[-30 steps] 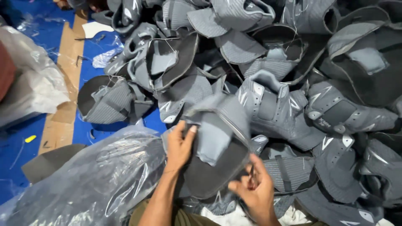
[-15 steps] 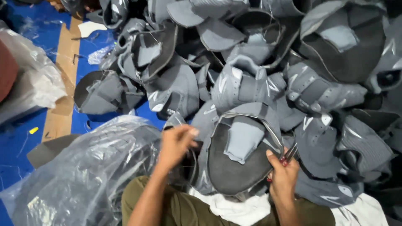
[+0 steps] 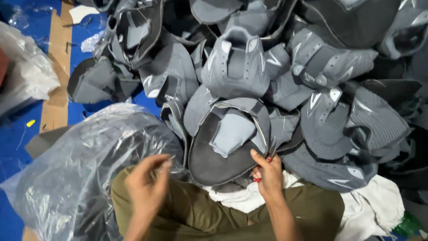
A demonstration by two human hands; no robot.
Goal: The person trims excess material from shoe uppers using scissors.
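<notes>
Right hand [image 3: 266,173] fingers pinched on a small red-handled tool [image 3: 263,172], thumb at the rim of the grey shoe upper [image 3: 225,145] in the lap, centre frame. Left hand [image 3: 145,187] blurred, fingers curled, apparently on nothing; can't tell for sure. Looks early: big pile of uppers [image 3: 285,67] fills the upper right. Clear plastic bag [image 3: 67,169] lower left. Blue floor [image 3: 18,138], cardboard strip [image 3: 57,62] upper left.
</notes>
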